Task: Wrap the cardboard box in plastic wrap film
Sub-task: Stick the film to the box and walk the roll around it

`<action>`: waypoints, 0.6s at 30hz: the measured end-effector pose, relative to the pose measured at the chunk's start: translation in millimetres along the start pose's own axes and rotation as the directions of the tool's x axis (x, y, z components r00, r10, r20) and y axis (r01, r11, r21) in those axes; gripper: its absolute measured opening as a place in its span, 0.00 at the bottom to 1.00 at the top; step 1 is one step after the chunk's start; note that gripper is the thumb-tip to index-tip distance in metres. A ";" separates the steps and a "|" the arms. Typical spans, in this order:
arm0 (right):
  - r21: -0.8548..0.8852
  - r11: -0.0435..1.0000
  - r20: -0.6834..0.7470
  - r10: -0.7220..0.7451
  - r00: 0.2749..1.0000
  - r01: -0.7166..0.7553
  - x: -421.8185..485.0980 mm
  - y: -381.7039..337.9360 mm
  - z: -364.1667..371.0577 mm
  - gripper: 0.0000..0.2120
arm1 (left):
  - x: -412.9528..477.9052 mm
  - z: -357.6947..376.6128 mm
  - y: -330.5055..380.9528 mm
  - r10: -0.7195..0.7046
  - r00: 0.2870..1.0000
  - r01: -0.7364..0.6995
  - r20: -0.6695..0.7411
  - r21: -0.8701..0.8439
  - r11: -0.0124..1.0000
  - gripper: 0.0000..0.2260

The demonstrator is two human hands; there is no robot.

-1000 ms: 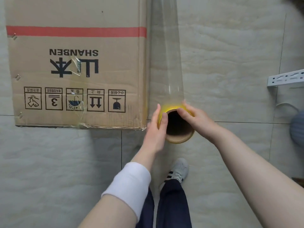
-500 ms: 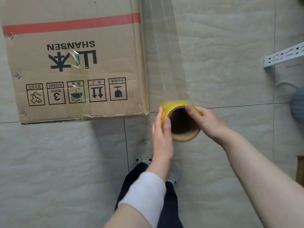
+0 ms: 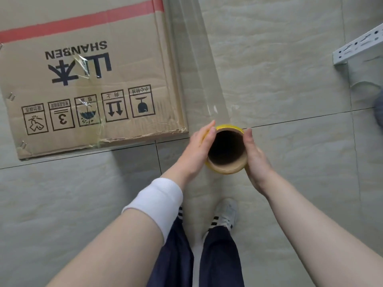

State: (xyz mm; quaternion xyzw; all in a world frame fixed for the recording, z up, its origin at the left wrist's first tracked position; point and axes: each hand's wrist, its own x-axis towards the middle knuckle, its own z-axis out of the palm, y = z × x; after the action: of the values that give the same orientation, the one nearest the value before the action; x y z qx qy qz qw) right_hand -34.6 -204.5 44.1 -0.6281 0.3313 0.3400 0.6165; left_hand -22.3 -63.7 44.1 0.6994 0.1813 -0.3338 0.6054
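Cardboard shows at the open end of the wrap roll (image 3: 226,169), a hollow core with a yellow rim, held upright over the tiled floor (image 3: 300,183) between two hands. The left hand (image 3: 198,152) lies flat against the roll's left side with straight fingers. The right hand (image 3: 256,158) presses the right side, thumb up along the rim; its fingers look straight too, though their tips are hidden behind the roll. So the grip is a flat-palmed squeeze, with the roll wedged in the narrow gap between the palms.

A clear sheet of plastic film (image 3: 196,69) runs from the roll's far side away along the right edge of the cardboard box (image 3: 93,83). The box lies on the floor, left of the hands and farther off, its print upside down. The left forearm wears a white wristband (image 3: 157,201).
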 end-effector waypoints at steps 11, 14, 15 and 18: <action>-0.469 0.874 0.185 -0.047 0.982 0.130 -41.9 -1.4 28.9 0.24 | -93.7 -1.6 -39.6 -0.218 0.939 0.141 -0.264 -0.281 0.949 0.29; -0.567 0.811 0.229 -0.014 0.973 0.145 -36.4 9.4 51.7 0.27 | -106.2 -8.9 -62.6 -0.334 0.909 0.252 -0.249 -0.310 0.917 0.33; -0.586 0.798 0.218 -0.012 0.976 0.141 -33.3 11.9 57.7 0.35 | -105.8 -13.6 -64.6 -0.340 0.909 0.267 -0.242 -0.289 0.919 0.32; -0.536 0.838 0.167 -0.006 0.986 0.096 -28.6 12.9 60.8 0.50 | -97.7 -33.7 -62.3 -0.282 0.946 0.268 -0.158 -0.105 0.958 0.36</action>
State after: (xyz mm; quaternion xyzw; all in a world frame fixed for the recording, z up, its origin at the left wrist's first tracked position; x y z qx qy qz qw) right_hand -62.2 -144.1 60.4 -0.7564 0.1548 0.4521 0.4467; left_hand -124.4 -3.8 67.5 0.6680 0.3421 -0.3457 0.5632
